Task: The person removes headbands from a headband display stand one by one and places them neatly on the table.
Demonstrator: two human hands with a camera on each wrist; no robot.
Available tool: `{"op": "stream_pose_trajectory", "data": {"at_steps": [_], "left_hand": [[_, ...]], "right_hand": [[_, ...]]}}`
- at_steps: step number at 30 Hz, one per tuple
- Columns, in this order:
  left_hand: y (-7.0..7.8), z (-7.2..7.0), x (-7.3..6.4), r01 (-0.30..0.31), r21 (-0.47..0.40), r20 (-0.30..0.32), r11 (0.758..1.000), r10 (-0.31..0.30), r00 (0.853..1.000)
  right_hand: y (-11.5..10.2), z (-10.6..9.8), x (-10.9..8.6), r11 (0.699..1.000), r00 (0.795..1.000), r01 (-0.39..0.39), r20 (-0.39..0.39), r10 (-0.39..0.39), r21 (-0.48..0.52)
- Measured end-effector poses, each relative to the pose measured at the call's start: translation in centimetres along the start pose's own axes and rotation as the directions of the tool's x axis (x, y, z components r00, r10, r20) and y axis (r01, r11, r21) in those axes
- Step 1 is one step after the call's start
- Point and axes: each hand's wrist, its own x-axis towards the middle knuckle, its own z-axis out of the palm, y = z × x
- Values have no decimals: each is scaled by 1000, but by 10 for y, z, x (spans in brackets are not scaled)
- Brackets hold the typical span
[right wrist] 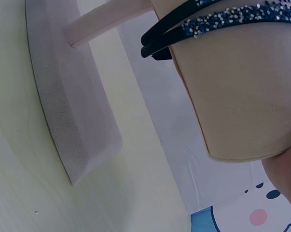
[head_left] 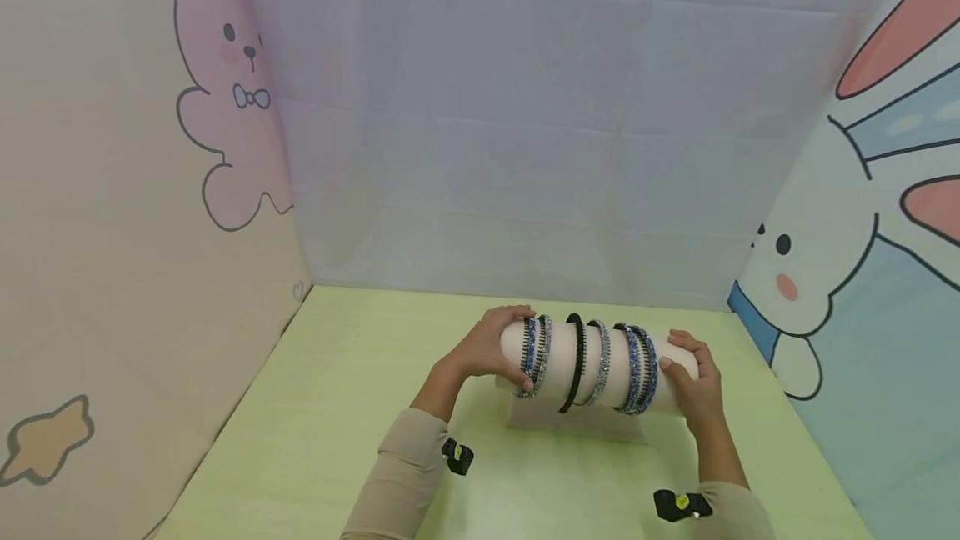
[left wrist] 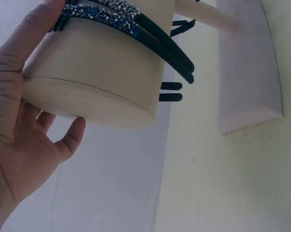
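Note:
A headband display stand has a cream padded roll (head_left: 558, 357) lying sideways above a pale base (head_left: 573, 419). Several headbands sit over the roll: blue-glitter (head_left: 636, 369) and silver-glitter (head_left: 602, 363) ones, plus a black toothed one (head_left: 577, 363). My left hand (head_left: 487, 346) grips the roll's left end, its thumb across a blue headband (left wrist: 97, 17). Two of its fingers hang off the roll's end face in the left wrist view. With thumb in front and fingers over the top, my right hand (head_left: 697, 382) holds the other end. That hand is mostly cut off in the right wrist view.
The stand is on a pale green table (head_left: 337, 407). Behind it hangs a light curtain (head_left: 465, 132), and side panels carry a cartoon bear (head_left: 232, 123) and a rabbit (head_left: 810, 265). A pinkish post (right wrist: 109, 21) joins roll and base.

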Motion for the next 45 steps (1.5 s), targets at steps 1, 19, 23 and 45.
{"op": "stream_pose_trajectory", "data": {"at_steps": [1, 19, 23, 45], "left_hand": [[0, 0, 0, 7, -5, -3, 1000, -7, 1000], [0, -5, -2, 22, -204, 30, 979, -16, 999], [-1, -4, -3, 1, -253, 26, 967, 6, 1000], [-12, -7, -6, 6, -110, 63, 994, 1, 998]], "right_hand": [[0, 0, -1, 1000, 1000, 0, 4, 0, 0], [2, -1, -1, 1000, 1000, -6, -2, 6, 14], [2, 0, 0, 1000, 1000, 10, -8, -10, 20], [5, -1, 0, 1000, 1000, 20, 12, -19, -7]]}}
